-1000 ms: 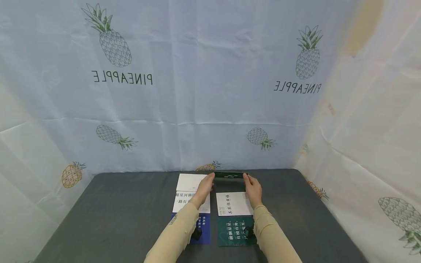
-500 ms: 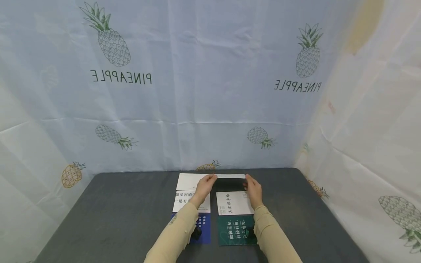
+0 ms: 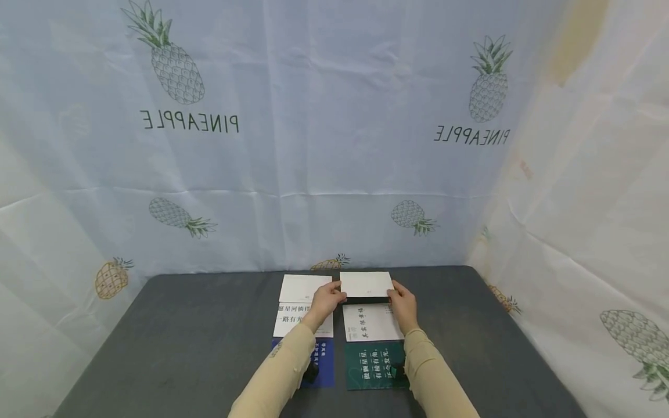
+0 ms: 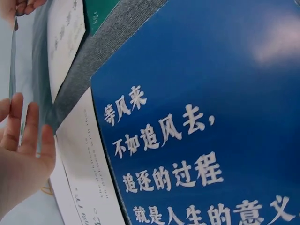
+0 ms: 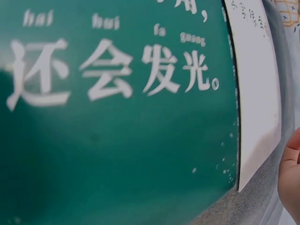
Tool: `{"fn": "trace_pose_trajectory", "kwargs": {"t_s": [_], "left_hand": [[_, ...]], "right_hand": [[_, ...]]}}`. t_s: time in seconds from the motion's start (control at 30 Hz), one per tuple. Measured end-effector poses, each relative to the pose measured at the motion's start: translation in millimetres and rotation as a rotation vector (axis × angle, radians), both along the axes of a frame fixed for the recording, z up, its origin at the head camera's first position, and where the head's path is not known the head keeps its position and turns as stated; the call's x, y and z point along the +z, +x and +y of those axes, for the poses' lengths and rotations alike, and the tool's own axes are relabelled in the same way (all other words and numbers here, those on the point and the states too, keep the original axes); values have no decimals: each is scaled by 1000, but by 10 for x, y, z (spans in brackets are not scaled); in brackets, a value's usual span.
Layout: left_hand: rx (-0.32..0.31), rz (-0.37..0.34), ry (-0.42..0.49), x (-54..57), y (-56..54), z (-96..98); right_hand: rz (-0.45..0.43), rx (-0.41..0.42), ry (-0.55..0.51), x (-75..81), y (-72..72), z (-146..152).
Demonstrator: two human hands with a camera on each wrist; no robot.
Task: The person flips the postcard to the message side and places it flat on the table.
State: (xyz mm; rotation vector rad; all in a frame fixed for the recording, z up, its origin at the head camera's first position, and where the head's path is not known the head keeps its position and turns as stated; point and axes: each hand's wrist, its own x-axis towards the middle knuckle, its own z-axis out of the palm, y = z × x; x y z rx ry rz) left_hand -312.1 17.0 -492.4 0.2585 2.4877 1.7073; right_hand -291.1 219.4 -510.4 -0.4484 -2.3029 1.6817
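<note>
One white card [image 3: 366, 284] between left hand [image 3: 325, 301] and right hand [image 3: 404, 303], near corners in the pinch of their fingers [image 4: 31, 127].

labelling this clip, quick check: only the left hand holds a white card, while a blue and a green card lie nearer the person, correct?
Not only the left hand: the head view shows the right hand gripping the white card too. The rest stands.
</note>
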Motion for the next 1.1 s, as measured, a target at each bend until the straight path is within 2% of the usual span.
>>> {"fn": "trace_pose_trajectory", "kwargs": {"t_s": [0.1, 0.27, 0.33, 0.5, 0.57, 0.67, 0.73, 0.9, 1.03, 1.1], "left_hand": [[38, 53, -66, -24, -1, 32], [139, 124, -123, -48, 18, 137], [178, 149, -136, -43, 37, 184], [248, 209, -248, -53, 77, 279], [256, 229, -298, -65, 87, 304], [251, 235, -332, -80, 102, 325], [243, 225, -336, -84, 115, 329], [220, 205, -347, -103, 117, 335], [226, 216, -341, -136, 106, 332], [240, 248, -343, -199, 95, 322]], "right_hand": [[4, -10, 116, -24, -19, 6], [17, -50, 312, -30, -41, -15], [10, -68, 321, -19, -38, -34], [15, -93, 310, -36, -51, -51], [73, -100, 328, -59, -54, -38], [110, -71, 329, -89, -52, -1], [93, -39, 332, -94, -36, 27], [-23, 14, 356, -106, -8, 53], [-44, 27, 393, -122, -5, 22], [-52, 37, 399, -132, -9, 10]]}}
